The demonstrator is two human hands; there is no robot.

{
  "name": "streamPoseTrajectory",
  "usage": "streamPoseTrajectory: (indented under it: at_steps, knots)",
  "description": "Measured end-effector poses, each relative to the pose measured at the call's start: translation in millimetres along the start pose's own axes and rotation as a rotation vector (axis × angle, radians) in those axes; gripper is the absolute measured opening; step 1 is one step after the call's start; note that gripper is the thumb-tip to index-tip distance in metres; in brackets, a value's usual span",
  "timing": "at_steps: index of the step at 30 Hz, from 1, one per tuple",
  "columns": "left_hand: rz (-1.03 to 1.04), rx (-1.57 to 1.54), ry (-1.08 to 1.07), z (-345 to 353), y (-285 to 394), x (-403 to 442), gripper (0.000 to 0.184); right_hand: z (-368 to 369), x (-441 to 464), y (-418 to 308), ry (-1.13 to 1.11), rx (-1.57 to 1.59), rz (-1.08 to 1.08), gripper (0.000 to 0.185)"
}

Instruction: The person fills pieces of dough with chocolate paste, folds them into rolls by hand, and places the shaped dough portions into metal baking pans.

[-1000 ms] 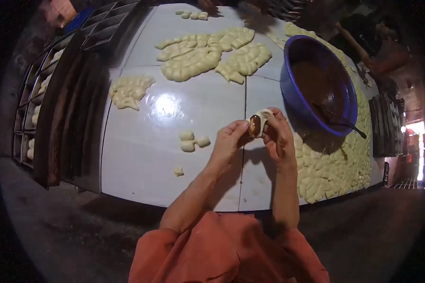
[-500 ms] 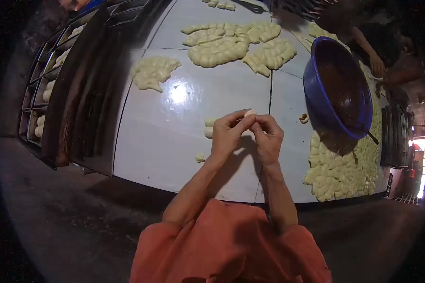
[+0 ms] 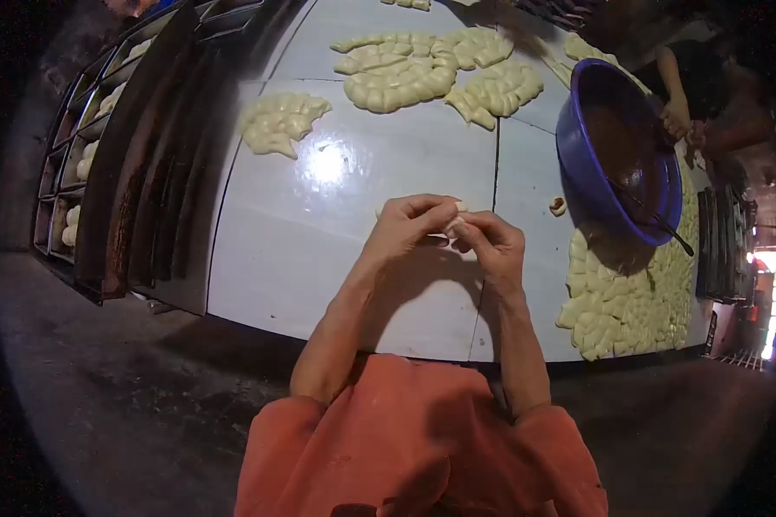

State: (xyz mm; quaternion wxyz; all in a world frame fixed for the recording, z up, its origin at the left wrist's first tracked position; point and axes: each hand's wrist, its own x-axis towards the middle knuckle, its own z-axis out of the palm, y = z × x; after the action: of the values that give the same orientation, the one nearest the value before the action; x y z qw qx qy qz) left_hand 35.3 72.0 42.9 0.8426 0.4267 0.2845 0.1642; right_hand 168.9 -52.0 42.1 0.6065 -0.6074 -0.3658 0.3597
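A small piece of pale dough (image 3: 453,227) is pinched between the fingertips of both my hands, above the white tabletop (image 3: 319,250). My left hand (image 3: 408,231) is closed on it from the left, and my right hand (image 3: 497,247) from the right. The fingers hide much of the dough's shape. Behind my left hand, a sliver of pale dough (image 3: 378,211) shows on the table. A small brown-filled dough piece (image 3: 558,207) lies to the right of my right hand.
A purple basin (image 3: 569,146) of brown filling, with a spoon handle (image 3: 677,237), stands at right. Flattened dough pieces (image 3: 625,302) spread below it; more dough clusters (image 3: 401,86) lie farther back. Trays of dough balls (image 3: 86,159) stand at left. A co-worker's hand (image 3: 677,119) is beyond the basin.
My left hand has shifted slightly left and now covers most of the dough beside it. The small dough scrap near my left wrist no longer shows on the table. The co-worker's hands have moved.
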Motion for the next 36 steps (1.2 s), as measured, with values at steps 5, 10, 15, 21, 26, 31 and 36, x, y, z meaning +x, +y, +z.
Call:
streamPoseTrajectory:
  at_steps: [5,10,15,21,26,31,36]
  knots:
    - [0.072,0.158,0.052,-1.5,-1.4,-4.0,0.034,6.1,2.1,6.2,0.087,-0.007,0.110,0.022]
    - [0.101,0.132,0.081,-0.7,-3.6,-5.5,0.029,25.0,-9.1,27.3,0.180,0.091,-0.131,0.033]
    - [0.083,0.215,0.053,2.3,-13.7,-15.6,0.028,35.3,-8.2,46.3,0.389,-0.369,-0.479,0.020]
    - [0.046,0.076,-0.070,-8.0,-36.5,-35.4,0.034,36.4,-11.4,49.7,0.382,-0.314,-0.345,0.020]
    - [0.080,-0.081,0.198,-21.8,-64.9,-34.3,0.029,37.4,-22.6,27.3,0.149,-0.575,-0.189,0.024]
    - [0.059,0.076,0.189,-26.7,-49.4,-37.3,0.033,23.7,-24.3,18.8,-0.140,-0.638,-0.373,0.031]
    - [0.302,0.831,0.331,-42.8,-6.3,-44.7,0.069,24.6,26.5,16.9,0.056,-0.406,-0.127,0.022]
